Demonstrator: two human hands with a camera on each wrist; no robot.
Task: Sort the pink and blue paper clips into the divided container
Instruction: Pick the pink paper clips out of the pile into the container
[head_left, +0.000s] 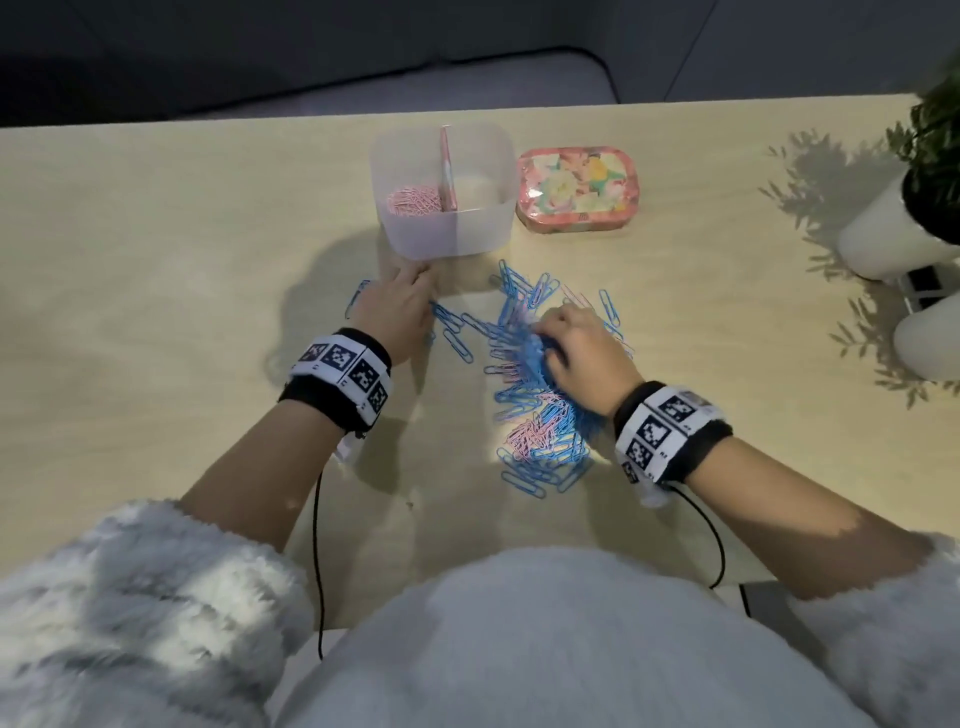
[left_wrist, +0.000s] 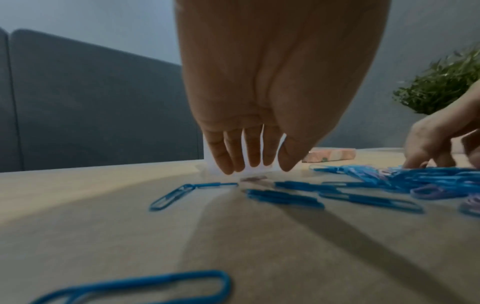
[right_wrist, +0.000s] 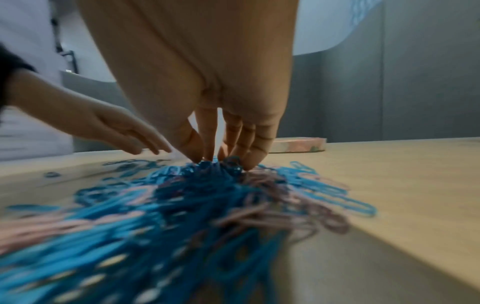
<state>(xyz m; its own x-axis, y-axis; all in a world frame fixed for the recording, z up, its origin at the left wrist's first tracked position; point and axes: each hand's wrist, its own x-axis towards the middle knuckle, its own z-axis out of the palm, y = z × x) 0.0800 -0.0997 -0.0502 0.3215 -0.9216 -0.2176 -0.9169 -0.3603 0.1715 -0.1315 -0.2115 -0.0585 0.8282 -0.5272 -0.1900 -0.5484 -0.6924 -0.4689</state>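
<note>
The translucent divided container (head_left: 483, 228) stands at the back centre. Pink paper clips (head_left: 413, 200) lie in its left compartment; the right one looks bare. A mixed pile of blue and pink clips (head_left: 535, 405) spreads in front of it. My right hand (head_left: 550, 340) digs into the pile, thumb and fingers (right_wrist: 249, 148) curled and pinching a clump of blue clips (right_wrist: 228, 162). My left hand (head_left: 418, 278) reaches to the table at the container's front left corner, with straight fingers (left_wrist: 223, 152) pointing down just above a pale pink clip (left_wrist: 253, 178). Loose blue clips (left_wrist: 285, 198) lie around it.
A floral tin (head_left: 576, 187) sits right of the container. Two white plant pots (head_left: 883, 228) with green leaves stand at the right edge. Black wrist cables (head_left: 317, 545) hang off the near table edge. Bare tabletop (head_left: 156, 260) stretches to the left.
</note>
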